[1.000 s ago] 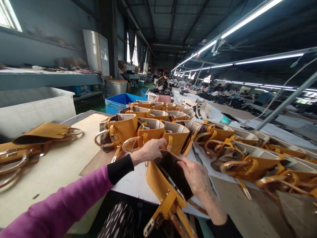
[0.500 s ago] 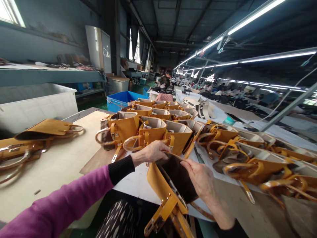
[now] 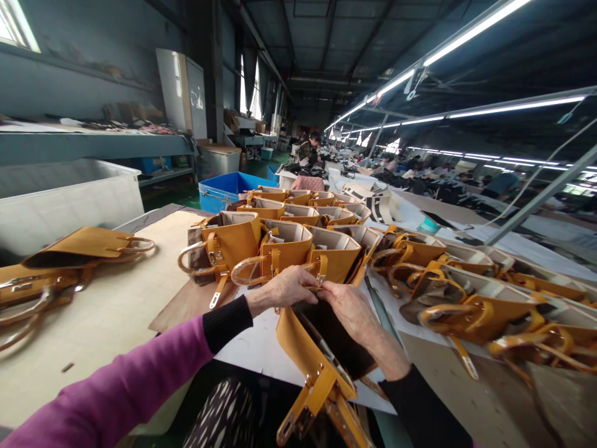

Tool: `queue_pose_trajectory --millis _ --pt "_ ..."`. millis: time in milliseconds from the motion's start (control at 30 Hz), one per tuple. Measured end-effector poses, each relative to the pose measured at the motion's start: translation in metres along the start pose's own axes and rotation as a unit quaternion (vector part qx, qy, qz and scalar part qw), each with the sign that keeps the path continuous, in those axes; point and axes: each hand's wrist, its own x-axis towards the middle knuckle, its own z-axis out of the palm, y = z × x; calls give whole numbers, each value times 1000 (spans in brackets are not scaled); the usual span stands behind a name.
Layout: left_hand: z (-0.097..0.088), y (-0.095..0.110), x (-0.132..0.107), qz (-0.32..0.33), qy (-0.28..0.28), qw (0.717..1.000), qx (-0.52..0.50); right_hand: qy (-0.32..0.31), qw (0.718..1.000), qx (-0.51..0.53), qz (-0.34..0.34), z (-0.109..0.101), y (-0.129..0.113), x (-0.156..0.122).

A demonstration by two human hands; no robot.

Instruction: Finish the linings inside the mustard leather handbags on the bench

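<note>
A mustard-yellow handbag (image 3: 298,345) with a dark brown inside lies tilted at the table's near edge, its mouth facing up and its strap and metal clasp pointing toward me. My left hand (image 3: 290,287) pinches the far rim of its opening. Right beside it, my right hand (image 3: 347,308) is closed on the same rim, fingertips meeting those of the left. Whatever small part lies between the fingertips is hidden. Just beyond my hands stand more yellow handbags (image 3: 286,246) with pale linings, upright and open at the top.
Rows of similar bags (image 3: 485,305) fill the table's right side. At left, two bags (image 3: 79,249) lie on a pale board (image 3: 116,305). A blue bin (image 3: 224,190) and a white tub (image 3: 69,193) stand behind. A person (image 3: 310,149) is farther back.
My right hand has slid left along the bag's rim until it meets my left hand. The left hand stays almost in place. The view has shifted slightly.
</note>
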Motion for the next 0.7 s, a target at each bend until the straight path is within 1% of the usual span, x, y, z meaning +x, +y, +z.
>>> queue_pose_trajectory --millis 100,200,267,333,400,500,567,633,700 --pt "1 7 -3 -21 50 998 34 10 999 -33 27 1 -4 0" --pt "0 16 -9 -44 100 989 102 11 998 -54 41 4 -8 -1" --pt "-1 21 -13 -44 108 983 141 9 998 -51 40 3 -10 -2" --pt "-3 22 -15 -37 109 981 158 -2 999 -39 37 0 -12 -1" --pt "-3 22 -15 -20 97 984 151 -20 999 -35 24 -4 -14 1" --pt "-2 21 -13 29 67 990 117 -41 996 -75 3 -8 -17 3" --pt "-2 21 -13 49 55 993 91 -51 995 -91 -5 -10 -18 1" --pt "-3 23 -15 40 59 996 59 -57 995 -81 -5 -11 -16 -3" --pt "-5 27 -21 17 80 997 15 -47 996 -75 7 -14 -13 -9"
